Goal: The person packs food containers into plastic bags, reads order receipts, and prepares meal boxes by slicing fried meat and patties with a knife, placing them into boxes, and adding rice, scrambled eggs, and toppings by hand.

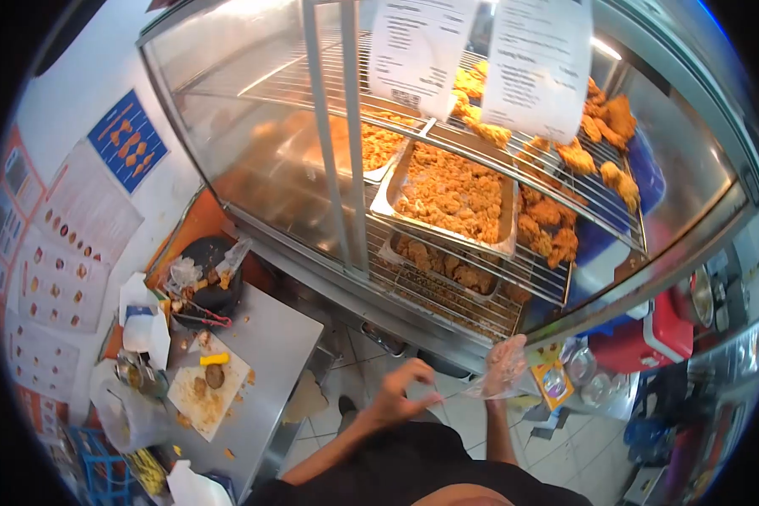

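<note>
My left hand (pixel 403 393) is bare and held up in front of my body, fingers curved and apart from the thumb, with nothing between them. My right hand (pixel 506 364) wears a loose see-through plastic glove. It is raised with the fingers stretched upward, near the lower edge of the heated display cabinet (pixel 295 243), and appears to hold nothing. Inside the cabinet, a metal tray of small fried chicken pieces (pixel 451 196) stands on a wire rack. Larger fried chicken pieces (pixel 552 232) lie to its right, and another tray (pixel 447 266) sits below.
Two printed paper sheets (pixel 538 67) hang over the cabinet front. On the left, a steel table (pixel 266 341) bears a crumb-strewn white cutting board (pixel 219 409), a black bowl with red tongs (pixel 207 319) and a white takeaway box (pixel 143 325). A red cooler (pixel 649 337) stands at right.
</note>
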`<act>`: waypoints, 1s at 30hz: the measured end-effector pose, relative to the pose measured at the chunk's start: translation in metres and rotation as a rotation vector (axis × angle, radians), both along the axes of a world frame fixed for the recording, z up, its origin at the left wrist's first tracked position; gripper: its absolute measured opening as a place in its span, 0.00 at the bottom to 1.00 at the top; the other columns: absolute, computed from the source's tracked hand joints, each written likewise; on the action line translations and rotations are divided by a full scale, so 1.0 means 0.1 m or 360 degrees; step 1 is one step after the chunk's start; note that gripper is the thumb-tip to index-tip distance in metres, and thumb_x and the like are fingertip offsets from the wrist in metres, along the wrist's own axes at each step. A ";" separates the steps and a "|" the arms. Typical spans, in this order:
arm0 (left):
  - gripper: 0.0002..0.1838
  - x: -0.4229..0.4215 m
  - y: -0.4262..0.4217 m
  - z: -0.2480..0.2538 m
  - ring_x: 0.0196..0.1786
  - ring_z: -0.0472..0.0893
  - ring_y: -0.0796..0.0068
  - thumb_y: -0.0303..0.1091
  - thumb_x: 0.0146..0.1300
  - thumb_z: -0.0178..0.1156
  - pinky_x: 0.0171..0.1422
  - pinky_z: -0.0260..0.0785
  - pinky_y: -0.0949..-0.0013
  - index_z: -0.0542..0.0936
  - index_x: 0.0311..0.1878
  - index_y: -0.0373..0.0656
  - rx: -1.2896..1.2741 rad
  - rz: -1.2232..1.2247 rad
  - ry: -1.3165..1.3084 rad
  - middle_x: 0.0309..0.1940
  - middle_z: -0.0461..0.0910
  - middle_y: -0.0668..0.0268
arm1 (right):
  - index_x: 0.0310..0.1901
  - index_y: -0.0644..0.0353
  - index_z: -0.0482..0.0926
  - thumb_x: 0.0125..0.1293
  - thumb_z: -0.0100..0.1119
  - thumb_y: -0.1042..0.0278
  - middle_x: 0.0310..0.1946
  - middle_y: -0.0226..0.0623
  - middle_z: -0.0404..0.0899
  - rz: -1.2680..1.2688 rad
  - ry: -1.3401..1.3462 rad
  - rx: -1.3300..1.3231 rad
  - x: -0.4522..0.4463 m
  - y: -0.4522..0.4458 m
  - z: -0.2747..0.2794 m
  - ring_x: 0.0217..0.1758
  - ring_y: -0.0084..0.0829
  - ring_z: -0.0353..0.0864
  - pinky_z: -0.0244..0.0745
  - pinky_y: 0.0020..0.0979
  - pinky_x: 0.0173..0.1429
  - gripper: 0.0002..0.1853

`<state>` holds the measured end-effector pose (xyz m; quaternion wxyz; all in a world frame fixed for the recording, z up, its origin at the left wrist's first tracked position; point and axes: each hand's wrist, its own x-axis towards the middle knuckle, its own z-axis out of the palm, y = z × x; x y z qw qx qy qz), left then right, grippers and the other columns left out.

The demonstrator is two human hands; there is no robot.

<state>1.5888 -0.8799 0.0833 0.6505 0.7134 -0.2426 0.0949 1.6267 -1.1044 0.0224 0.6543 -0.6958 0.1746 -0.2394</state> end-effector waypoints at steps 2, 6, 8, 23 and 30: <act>0.21 0.02 -0.32 0.14 0.44 0.77 0.67 0.35 0.52 0.76 0.50 0.71 0.68 0.75 0.43 0.39 -0.0022 -0.0213 -0.0043 0.39 0.76 0.61 | 0.30 0.53 0.65 0.77 0.44 0.45 0.16 0.24 0.61 0.0024 -0.0211 0.0299 0.11 0.37 0.37 0.16 0.17 0.58 0.53 0.24 0.18 0.22; 0.19 0.07 -0.41 0.09 0.43 0.80 0.67 0.26 0.51 0.76 0.49 0.74 0.68 0.76 0.42 0.37 -0.0091 -0.0327 0.0048 0.39 0.79 0.60 | 0.37 0.54 0.65 0.77 0.45 0.45 0.19 0.25 0.62 -0.0096 -0.0384 0.0425 0.24 0.67 0.82 0.16 0.16 0.57 0.53 0.22 0.18 0.19; 0.15 0.10 -0.35 0.02 0.40 0.82 0.67 0.23 0.53 0.73 0.46 0.75 0.69 0.77 0.41 0.36 -0.0166 -0.0357 0.0037 0.37 0.81 0.61 | 0.44 0.56 0.67 0.76 0.47 0.47 0.21 0.26 0.63 -0.0159 -0.0493 0.0360 0.31 0.69 0.84 0.18 0.16 0.59 0.55 0.21 0.19 0.18; 0.10 0.22 0.01 0.39 0.39 0.84 0.69 0.17 0.56 0.67 0.42 0.77 0.71 0.81 0.41 0.34 -0.0230 -0.0629 -0.0017 0.36 0.82 0.59 | 0.49 0.62 0.77 0.73 0.55 0.62 0.31 0.29 0.73 0.0046 -0.0482 0.0435 0.37 0.85 0.90 0.31 0.17 0.69 0.66 0.19 0.32 0.12; 0.16 0.31 0.08 0.76 0.38 0.84 0.69 0.17 0.56 0.67 0.42 0.78 0.71 0.80 0.49 0.35 -0.0194 -0.0812 -0.0074 0.39 0.82 0.60 | 0.46 0.63 0.80 0.68 0.56 0.73 0.46 0.40 0.81 0.0069 -0.0721 -0.1461 0.73 0.27 2.56 0.43 0.31 0.79 0.74 0.30 0.46 0.08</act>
